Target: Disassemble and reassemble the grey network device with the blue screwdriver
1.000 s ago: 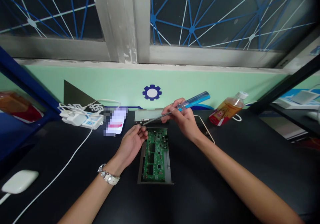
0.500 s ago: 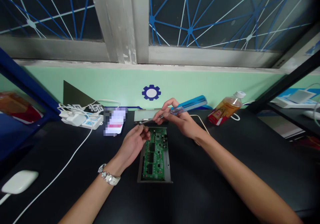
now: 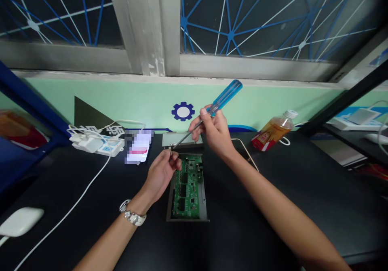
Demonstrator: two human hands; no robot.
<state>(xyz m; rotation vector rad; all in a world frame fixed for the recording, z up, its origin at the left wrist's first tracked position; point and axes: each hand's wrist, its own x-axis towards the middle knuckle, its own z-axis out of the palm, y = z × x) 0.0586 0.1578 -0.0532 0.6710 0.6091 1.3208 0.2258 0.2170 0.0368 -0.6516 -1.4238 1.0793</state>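
My right hand (image 3: pixel 210 129) is closed around a screwdriver with a clear blue handle (image 3: pixel 228 95). Its metal shaft slants down to the left, and the tip comes close to the fingers of my left hand (image 3: pixel 165 168). The left thumb and fingertips are pinched together at the board's upper left corner; whatever lies between them is too small to name. Below both hands a green circuit board (image 3: pixel 189 190) lies in a grey metal tray (image 3: pixel 203 212) on the black table. Behind it sits a flat silver-grey metal piece (image 3: pixel 178 139), partly hidden by the screwdriver.
Left of the board lie a lit phone (image 3: pixel 140 146) and a white power strip (image 3: pixel 110 146) with cables. A drink bottle (image 3: pixel 273 131) leans at the right. A white rounded device (image 3: pixel 22 221) rests at the near left. The green wall (image 3: pixel 145 101) bounds the back.
My right hand has tilted the screwdriver more steeply, its handle rising and swinging left. My left hand has stayed nearly in place.
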